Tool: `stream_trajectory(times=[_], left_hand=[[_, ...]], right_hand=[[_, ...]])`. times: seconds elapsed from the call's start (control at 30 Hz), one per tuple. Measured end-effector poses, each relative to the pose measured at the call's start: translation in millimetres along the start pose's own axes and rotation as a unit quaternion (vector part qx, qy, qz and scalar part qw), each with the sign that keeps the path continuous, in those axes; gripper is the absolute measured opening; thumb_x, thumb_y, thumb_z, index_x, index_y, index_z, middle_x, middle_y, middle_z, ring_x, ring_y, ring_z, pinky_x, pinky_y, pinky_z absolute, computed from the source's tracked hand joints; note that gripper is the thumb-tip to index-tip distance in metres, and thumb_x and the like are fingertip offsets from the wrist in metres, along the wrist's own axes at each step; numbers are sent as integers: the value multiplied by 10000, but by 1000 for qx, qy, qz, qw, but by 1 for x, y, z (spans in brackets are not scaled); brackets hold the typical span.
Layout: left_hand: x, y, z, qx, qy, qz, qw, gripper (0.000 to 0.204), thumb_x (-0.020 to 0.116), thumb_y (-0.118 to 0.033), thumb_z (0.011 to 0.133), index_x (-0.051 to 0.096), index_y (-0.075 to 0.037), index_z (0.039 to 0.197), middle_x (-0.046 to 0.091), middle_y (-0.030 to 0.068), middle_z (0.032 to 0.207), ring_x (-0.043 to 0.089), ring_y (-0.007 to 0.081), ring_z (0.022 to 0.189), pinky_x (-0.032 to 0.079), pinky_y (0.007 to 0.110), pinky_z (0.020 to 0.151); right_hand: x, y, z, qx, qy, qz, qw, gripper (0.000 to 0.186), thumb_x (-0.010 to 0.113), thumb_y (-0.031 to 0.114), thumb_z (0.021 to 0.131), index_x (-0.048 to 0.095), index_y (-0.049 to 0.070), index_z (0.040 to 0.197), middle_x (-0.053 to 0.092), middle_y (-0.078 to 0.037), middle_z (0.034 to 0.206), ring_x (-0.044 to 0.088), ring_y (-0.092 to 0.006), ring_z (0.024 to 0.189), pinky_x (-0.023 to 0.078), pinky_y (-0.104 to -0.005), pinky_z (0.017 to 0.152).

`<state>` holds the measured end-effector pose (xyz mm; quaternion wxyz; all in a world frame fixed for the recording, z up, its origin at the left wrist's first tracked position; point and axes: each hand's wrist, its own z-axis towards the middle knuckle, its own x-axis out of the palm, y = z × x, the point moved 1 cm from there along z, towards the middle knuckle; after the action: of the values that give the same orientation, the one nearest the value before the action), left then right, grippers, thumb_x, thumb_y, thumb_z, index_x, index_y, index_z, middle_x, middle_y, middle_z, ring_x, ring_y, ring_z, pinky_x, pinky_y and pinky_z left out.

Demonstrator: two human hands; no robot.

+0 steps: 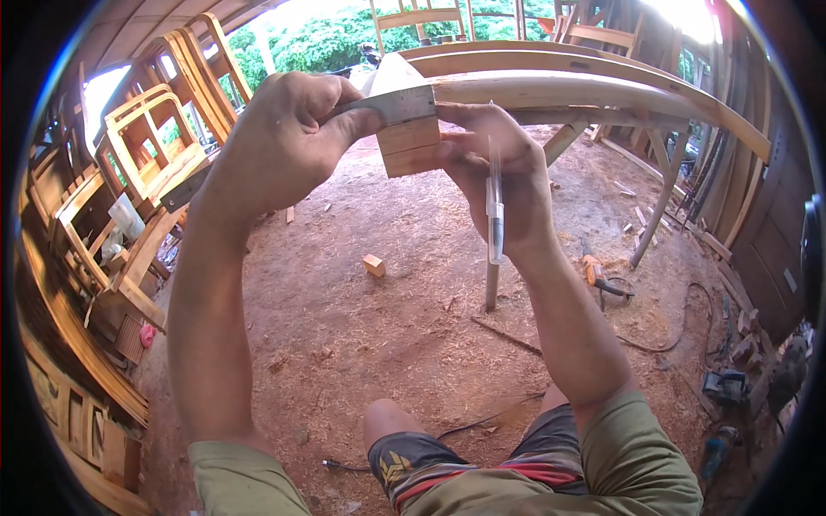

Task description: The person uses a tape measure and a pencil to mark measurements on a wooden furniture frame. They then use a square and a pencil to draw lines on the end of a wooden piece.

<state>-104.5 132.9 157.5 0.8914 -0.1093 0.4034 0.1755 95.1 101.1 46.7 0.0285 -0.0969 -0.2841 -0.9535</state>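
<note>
**Now both hands meet at the end of a wooden beam**

Seen from the head camera, the blunt end of a pale wooden beam [409, 153] stands near the upper centre of the frame, and both hands are at it. The left hand [292, 142], coming up from the lower left, is clamped on a grey metal strip [406, 105], its thumb pressed along the near side; the strip lies across the beam's end. A darker metal end [185, 191] shows beside the left wrist; whether it belongs to the same strip cannot be told.

The right hand [521, 172], just right of the beam, has its fingers bent around a clear pen [495, 215] that stands nearly upright in the frame. Its fingertips touch the beam's right side.

Curved wooden rails [551, 89] sweep from the upper centre to the upper right, above a slanting wooden leg [666, 196]. Chair frames [142, 129] crowd the upper left. On the reddish floor [318, 361], strewn with shavings, a small wood block [373, 265] sits near the middle of the frame, and an orange power tool [594, 272] lies right of centre. Another power tool [724, 387], dark grey, is at the lower right. Dark shorts [417, 469] and an olive sleeve [641, 460] show at the lower edge.
</note>
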Motion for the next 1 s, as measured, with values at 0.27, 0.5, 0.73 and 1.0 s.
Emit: stream_trajectory(times=[0.27, 0.5, 0.73, 1.0], left_hand=[[1, -2, -3, 29, -24, -3, 999, 132, 686, -113, 929, 746, 3, 919, 679, 48, 744, 544, 87, 639, 437, 292, 590], [1, -4, -2, 0, -19, 5, 1000, 134, 681, -113, 931, 751, -2, 906, 645, 32, 693, 504, 73, 597, 407, 293, 558], [4, -3, -2, 19, -24, -14, 999, 139, 674, -119, 937, 746, -4, 906, 616, 25, 661, 481, 63, 572, 378, 277, 522], [3, 2, -4, 19, -20, 3, 1000, 138, 677, -109, 931, 739, 12, 910, 628, 35, 679, 506, 69, 593, 394, 280, 532]], right_hand=[[8, 5, -4, -48, -26, -65, 996, 270, 655, -27, 924, 622, -57, 1191, 624, -84, 1111, 646, -150, 999, 561, -219, 806], [1, 9, -3, 30, -4, 114, 993, 275, 644, -13, 933, 626, -37, 1206, 624, -89, 1120, 639, -145, 1006, 574, -198, 846], [3, 13, -8, -24, 8, -68, 997, 288, 605, 0, 963, 632, 19, 1249, 631, -94, 1112, 623, -142, 1008, 566, -237, 838], [-12, 16, -3, 10, 33, 37, 999, 285, 591, 90, 987, 621, -41, 1238, 659, -101, 1081, 650, -144, 977, 549, -224, 873]])
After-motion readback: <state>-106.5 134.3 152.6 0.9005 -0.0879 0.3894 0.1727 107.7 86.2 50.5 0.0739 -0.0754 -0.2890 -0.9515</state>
